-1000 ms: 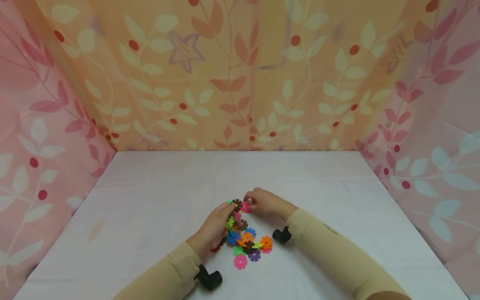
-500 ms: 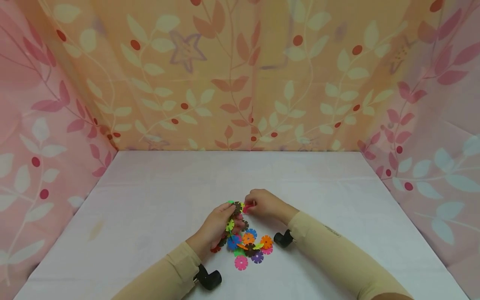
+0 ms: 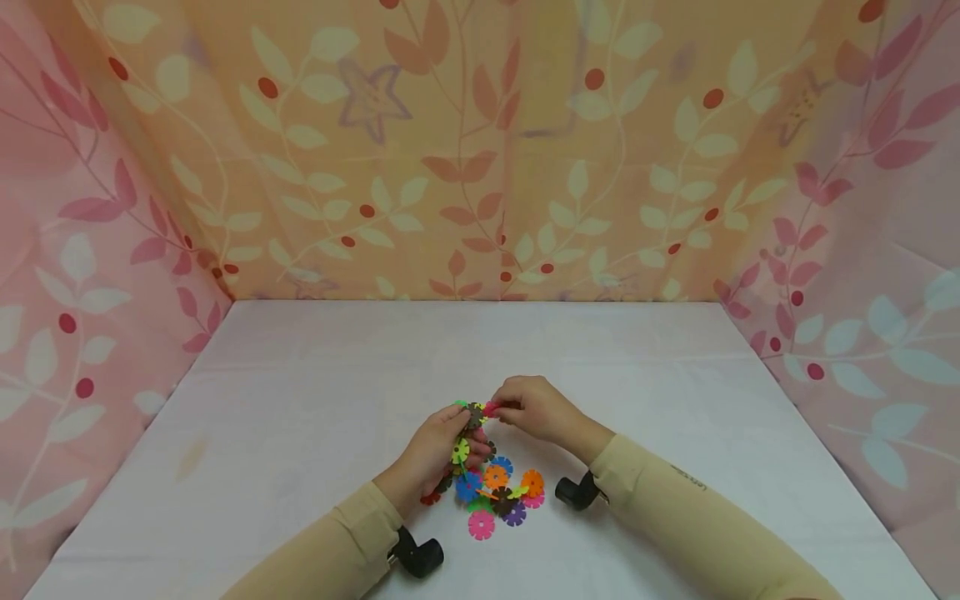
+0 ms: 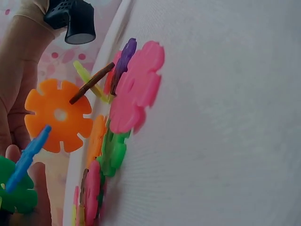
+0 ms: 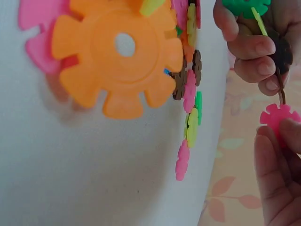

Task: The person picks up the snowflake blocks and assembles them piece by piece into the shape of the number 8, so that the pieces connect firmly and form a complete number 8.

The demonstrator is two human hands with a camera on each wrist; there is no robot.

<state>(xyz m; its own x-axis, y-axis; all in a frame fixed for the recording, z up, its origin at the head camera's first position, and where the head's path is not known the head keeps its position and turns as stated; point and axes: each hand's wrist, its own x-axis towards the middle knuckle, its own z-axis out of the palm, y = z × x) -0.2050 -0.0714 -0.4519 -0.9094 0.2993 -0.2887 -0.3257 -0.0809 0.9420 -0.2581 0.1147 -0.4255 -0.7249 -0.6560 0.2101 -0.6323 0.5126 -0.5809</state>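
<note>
In the head view, my left hand grips a cluster of plastic snowflake discs, with its thumb on a dark brown disc. A green disc and a yellow one, seen edge-on, join that cluster in the right wrist view. My right hand pinches a pink snowflake disc between thumb and fingers. The pink disc's notched edge meets the tip of a brown disc seen edge-on below the left fingers. Whether the two are slotted together, I cannot tell.
More snowflake discs lie heaped on the white table below the hands, among them an orange disc, a purple disc and a pink disc at the front. Patterned curtains enclose the table's back and sides.
My right hand has turned the pink disc and brought it against the brown disc's edge, while its wrist shifted slightly right. The left hand stays almost in place.
</note>
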